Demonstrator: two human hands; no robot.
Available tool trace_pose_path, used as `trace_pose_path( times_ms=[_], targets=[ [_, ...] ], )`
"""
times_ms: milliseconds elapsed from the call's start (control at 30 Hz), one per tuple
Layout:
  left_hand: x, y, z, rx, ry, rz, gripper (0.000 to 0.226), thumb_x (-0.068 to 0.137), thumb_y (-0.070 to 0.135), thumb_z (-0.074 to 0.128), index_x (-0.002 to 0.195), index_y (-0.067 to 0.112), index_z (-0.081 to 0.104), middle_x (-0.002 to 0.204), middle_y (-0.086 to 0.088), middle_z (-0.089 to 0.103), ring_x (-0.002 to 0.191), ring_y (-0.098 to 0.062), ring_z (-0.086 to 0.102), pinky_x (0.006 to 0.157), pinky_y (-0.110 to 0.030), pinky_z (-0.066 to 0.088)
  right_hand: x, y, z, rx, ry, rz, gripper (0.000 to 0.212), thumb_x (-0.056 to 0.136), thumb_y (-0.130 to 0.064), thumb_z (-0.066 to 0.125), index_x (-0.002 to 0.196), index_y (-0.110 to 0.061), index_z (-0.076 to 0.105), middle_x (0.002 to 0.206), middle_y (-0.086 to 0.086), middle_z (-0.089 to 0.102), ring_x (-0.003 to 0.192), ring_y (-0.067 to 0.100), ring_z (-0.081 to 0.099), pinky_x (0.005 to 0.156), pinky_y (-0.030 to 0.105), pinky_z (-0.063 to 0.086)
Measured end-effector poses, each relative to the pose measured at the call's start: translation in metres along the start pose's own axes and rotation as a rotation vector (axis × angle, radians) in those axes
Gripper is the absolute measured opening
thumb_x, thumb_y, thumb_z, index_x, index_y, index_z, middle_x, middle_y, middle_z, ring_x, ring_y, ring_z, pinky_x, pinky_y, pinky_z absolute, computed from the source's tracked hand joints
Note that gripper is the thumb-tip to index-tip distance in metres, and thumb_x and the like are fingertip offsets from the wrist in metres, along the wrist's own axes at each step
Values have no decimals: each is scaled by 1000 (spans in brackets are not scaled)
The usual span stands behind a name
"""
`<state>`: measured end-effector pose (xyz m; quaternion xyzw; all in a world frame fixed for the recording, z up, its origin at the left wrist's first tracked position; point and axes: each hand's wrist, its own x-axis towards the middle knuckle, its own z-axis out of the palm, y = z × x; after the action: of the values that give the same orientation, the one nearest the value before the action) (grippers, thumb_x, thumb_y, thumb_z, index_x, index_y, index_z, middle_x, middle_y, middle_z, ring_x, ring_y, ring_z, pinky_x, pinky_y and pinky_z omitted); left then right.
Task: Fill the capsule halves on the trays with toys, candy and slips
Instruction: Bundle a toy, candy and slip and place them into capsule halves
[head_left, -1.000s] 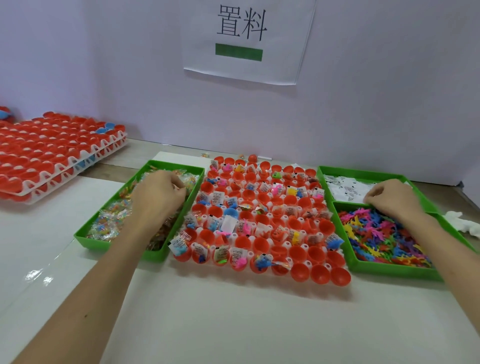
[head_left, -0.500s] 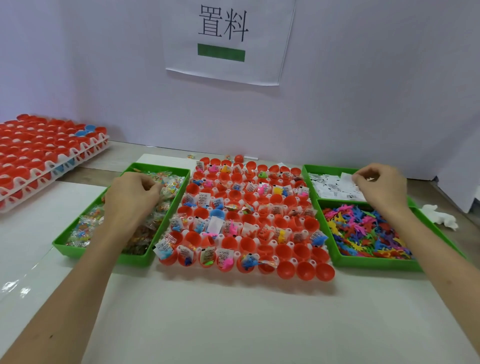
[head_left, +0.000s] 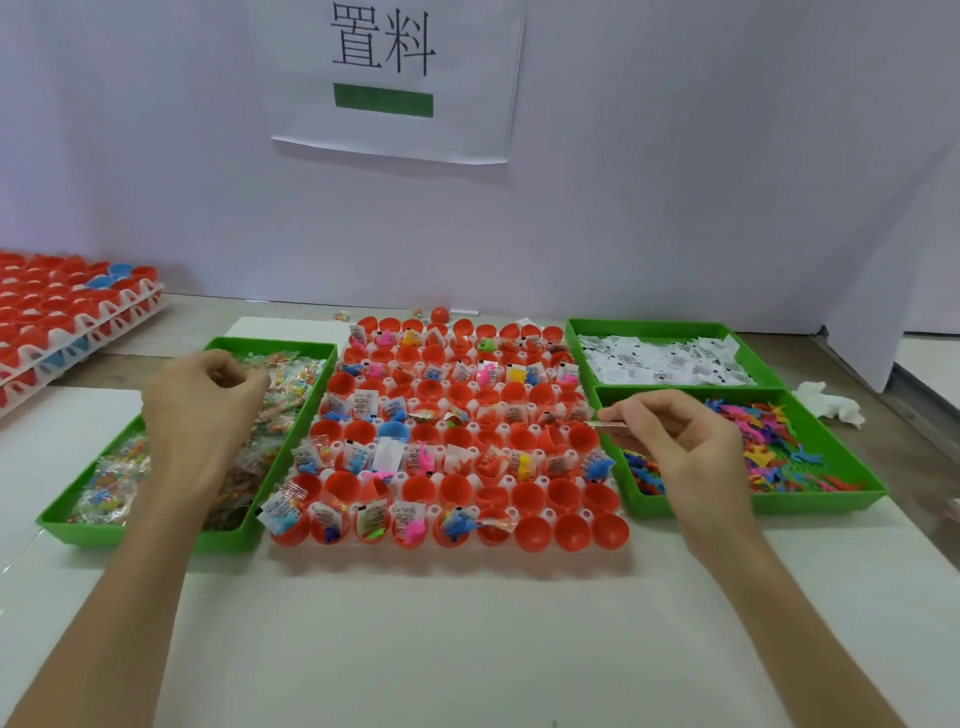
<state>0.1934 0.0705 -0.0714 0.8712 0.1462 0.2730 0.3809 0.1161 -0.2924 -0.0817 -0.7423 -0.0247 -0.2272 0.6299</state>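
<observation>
Seen from the head camera, filling is midway. The right hand (head_left: 680, 441) pinches a slip (head_left: 609, 425) between thumb and forefinger, over the right edge of the capsule tray (head_left: 545, 513). The left hand (head_left: 202, 410) curls its fingers above the candy bin (head_left: 156, 535); I cannot tell whether it grasps a candy. Next, the slip probably needs dropping into a half that lacks one. Many capsule halves (head_left: 570, 531) hold toys and slips, but the front right ones are bare. On the right, the slip bin (head_left: 654, 327) sits behind the toy bin (head_left: 753, 503).
</observation>
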Motion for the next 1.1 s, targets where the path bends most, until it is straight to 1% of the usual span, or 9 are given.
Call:
trace_pose_path(
  times_ms=[167, 267, 367, 533, 633, 733, 833, 933, 1100],
  targets=[
    [-14, 5, 0, -107, 37, -30, 18, 84, 15, 67, 66, 18, 67, 70, -1, 70, 70, -17, 66, 74, -35, 51, 3, 1, -5, -80, -15, -15, 21, 79, 3, 78, 91, -15, 74, 89, -4, 77, 85, 12, 73, 78, 18, 56],
    [-12, 2, -4, -132, 62, -65, 14, 83, 24, 66, 70, 19, 67, 78, -9, 72, 71, -29, 68, 78, -45, 57, 4, 2, -9, -88, -6, -16, 26, 77, 3, 80, 95, -15, 74, 93, -3, 76, 87, 14, 72, 78, 19, 56],
    [-8, -1, -11, -106, 125, -76, 16, 78, 30, 64, 69, 18, 62, 90, -21, 66, 82, -40, 65, 82, -53, 55, 4, 2, -10, -95, 12, -36, 28, 77, 3, 80, 91, -20, 73, 89, -2, 76, 84, 15, 73, 77, 20, 57],
    [-16, 1, -15, -159, 137, -59, 23, 78, 23, 66, 62, 11, 54, 70, -12, 66, 74, -37, 66, 80, -47, 53, 1, -1, -7, -127, 6, -55, 27, 78, 3, 80, 87, -20, 73, 84, -5, 75, 80, 12, 72, 74, 19, 57],
    [-15, 1, -13, -144, 138, -44, 20, 77, 11, 68, 62, 13, 56, 71, -13, 66, 71, -39, 67, 76, -44, 53, 0, -2, -6, -143, -7, -70, 26, 79, 2, 79, 87, -22, 73, 84, -7, 75, 80, 10, 71, 74, 17, 56],
    [-13, -3, -12, -106, 138, -32, 10, 77, 6, 70, 78, 12, 63, 92, -15, 70, 72, -40, 66, 76, -47, 56, -1, -3, -6, -169, -6, -71, 26, 80, 1, 78, 84, -23, 73, 82, -7, 74, 79, 10, 71, 73, 18, 57],
    [-13, -6, -11, -117, 75, -60, 38, 81, 2, 71, 115, 18, 66, 115, -7, 68, 81, -29, 66, 75, -43, 56, -3, -2, -5, -184, 0, -60, 25, 81, 2, 77, 83, -23, 73, 81, -6, 74, 79, 13, 71, 74, 22, 58],
    [-12, -8, -11, -161, 31, -77, 46, 84, -2, 67, 124, 20, 63, 105, -5, 69, 86, -24, 68, 69, -41, 58, -1, -1, -6, -189, 2, -60, 25, 82, 2, 77, 82, -23, 73, 80, -5, 74, 79, 15, 71, 74, 24, 58],
    [-10, -9, -6, -119, -3, -50, 39, 88, 1, 70, 124, 16, 66, 95, -6, 68, 80, -22, 65, 62, -29, 50, -1, 1, -6, -194, -1, -53, 24, 82, 3, 76, 82, -21, 73, 79, -5, 74, 79, 15, 71, 74, 25, 58]
  ],
)
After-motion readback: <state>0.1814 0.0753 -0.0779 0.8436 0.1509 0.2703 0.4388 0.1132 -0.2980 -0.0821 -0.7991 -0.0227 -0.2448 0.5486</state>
